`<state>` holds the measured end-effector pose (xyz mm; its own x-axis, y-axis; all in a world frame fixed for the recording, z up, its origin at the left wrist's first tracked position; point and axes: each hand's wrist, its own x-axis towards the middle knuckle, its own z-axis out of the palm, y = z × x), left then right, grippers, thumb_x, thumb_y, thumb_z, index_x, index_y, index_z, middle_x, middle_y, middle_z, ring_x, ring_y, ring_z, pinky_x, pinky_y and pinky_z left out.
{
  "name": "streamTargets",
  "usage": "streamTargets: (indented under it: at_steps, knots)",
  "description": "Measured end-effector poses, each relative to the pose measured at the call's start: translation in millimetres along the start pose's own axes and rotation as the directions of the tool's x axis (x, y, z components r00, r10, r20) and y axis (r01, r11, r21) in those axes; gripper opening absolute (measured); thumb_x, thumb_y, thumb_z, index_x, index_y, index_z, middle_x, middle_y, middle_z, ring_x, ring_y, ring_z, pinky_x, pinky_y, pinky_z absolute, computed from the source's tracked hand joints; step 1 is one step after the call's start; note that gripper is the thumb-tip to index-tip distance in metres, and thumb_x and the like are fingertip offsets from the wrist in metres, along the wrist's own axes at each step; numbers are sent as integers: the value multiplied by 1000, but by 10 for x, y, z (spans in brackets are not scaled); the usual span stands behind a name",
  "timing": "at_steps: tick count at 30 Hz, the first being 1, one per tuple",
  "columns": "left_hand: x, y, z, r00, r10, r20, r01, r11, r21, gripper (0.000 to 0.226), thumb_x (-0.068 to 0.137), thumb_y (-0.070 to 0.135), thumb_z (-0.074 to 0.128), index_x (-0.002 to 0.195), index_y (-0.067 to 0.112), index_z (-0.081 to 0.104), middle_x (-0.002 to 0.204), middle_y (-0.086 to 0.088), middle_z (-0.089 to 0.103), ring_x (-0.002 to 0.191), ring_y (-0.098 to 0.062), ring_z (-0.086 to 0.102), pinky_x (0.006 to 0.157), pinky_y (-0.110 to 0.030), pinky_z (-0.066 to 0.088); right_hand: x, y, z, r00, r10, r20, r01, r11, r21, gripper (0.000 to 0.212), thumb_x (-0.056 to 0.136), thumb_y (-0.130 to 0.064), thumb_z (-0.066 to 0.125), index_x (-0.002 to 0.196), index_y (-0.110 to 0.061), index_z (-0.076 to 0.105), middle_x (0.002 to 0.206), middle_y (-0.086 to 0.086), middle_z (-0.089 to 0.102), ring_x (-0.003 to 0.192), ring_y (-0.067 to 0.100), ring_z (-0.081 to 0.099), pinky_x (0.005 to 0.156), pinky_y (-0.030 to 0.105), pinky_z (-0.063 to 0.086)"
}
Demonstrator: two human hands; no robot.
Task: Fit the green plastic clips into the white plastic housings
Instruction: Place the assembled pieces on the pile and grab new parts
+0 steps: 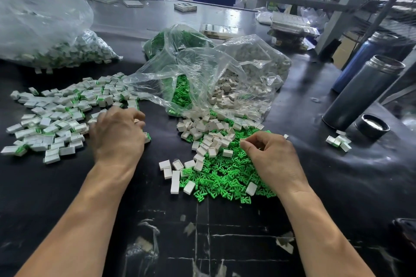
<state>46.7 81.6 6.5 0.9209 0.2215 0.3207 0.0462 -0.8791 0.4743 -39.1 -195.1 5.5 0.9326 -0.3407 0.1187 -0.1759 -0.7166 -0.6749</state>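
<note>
My right hand (271, 156) sits on the heap of green plastic clips (225, 175) in front of the torn clear bag (202, 83), fingers curled with thumb against forefinger; whether that grip has a clip I cannot tell. My left hand (118, 136) rests curled, left of that heap, at the edge of the pile of fitted pieces (56, 119) on the bench (337, 186); what it holds is hidden. Loose white plastic housings (209, 139) lie on the heap's far edge. Both parts look light, stiff and slick, so I judge a fingertip pinch across a housing's long sides safest, with the clip held by its flat body.
</note>
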Motion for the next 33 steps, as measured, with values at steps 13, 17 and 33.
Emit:
streamTargets:
  at_steps: [13,17,33]
  knots:
    - [-510,554,-15,803,156,575,-54,980,-190,25,73,47,88,78,31,70,80,17,69,81,-2,65,76,-28,54,-29,-64,-62,984,18,177,-1,995,-97,14,83,-46,83,90,-41,72,94,-17,60,89,3,59,88,35,54]
    - [-524,556,-12,810,130,572,-62,989,-136,32,70,50,89,80,31,65,84,15,67,86,-5,62,78,-31,51,-33,-60,-40,989,24,144,-4,991,-133,23,84,-47,82,102,-39,70,96,-17,59,91,4,58,88,34,52]
    - [-532,591,27,866,174,468,68,888,-455,23,79,37,87,83,26,67,78,8,72,72,-9,68,69,-30,56,-15,-73,66,995,-59,82,76,972,-221,9,94,-44,72,100,-37,71,96,-18,57,90,7,57,80,29,40]
